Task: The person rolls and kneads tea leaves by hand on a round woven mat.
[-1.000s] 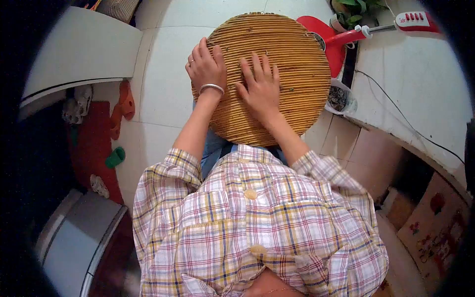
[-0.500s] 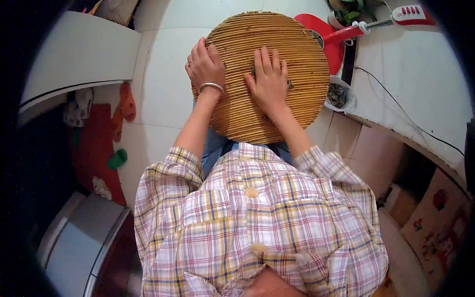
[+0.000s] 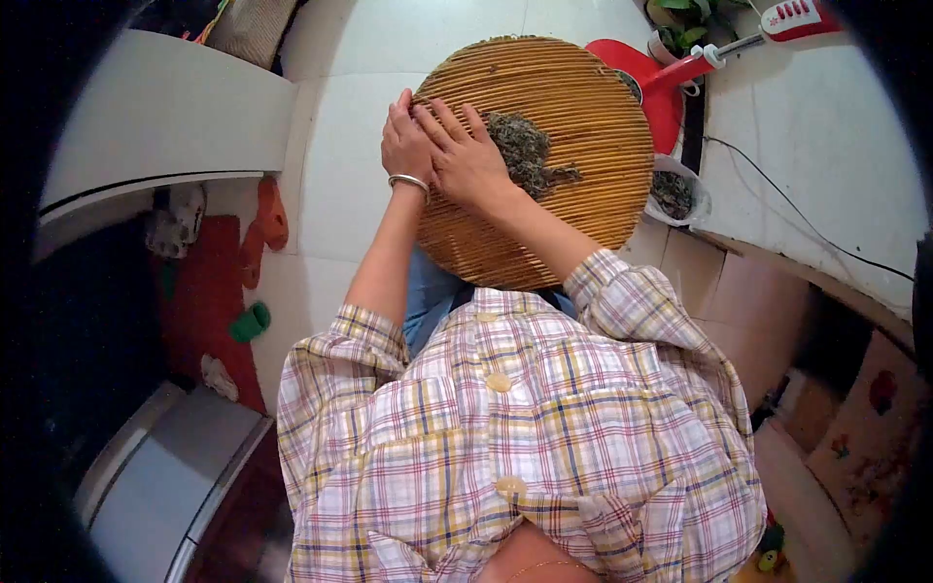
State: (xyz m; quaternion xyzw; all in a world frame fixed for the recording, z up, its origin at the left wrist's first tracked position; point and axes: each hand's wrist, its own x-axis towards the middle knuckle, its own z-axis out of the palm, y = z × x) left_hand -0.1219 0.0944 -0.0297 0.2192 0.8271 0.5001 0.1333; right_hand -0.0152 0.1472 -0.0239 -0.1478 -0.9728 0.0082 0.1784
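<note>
A round reed tray [image 3: 593, 214], made of thin yellow-brown rods, rests over my lap. My left hand [image 3: 406, 141], with a silver bangle at its wrist, wraps over the tray's left rim. Palm down on the left part of the tray lies my right hand [image 3: 465, 160], fingers stretched out and their tips against my left hand. Just right of my right hand is a grey-green clump of dried herb [image 3: 523, 146] on the rods. Whether anything lies beneath my right palm is hidden.
A white lined bin [image 3: 675, 194] with dark dried material stands right of the tray. Behind it are a red stand [image 3: 671, 73] with a button panel and a potted plant [image 3: 675, 29]. Orange slippers [image 3: 267, 219] and a green item [image 3: 250, 322] lie left near a red mat [image 3: 199, 291].
My right hand has moved left from the tray's middle to beside my left hand, uncovering the herb clump. My left hand stays at the rim. The view has shifted slightly.
</note>
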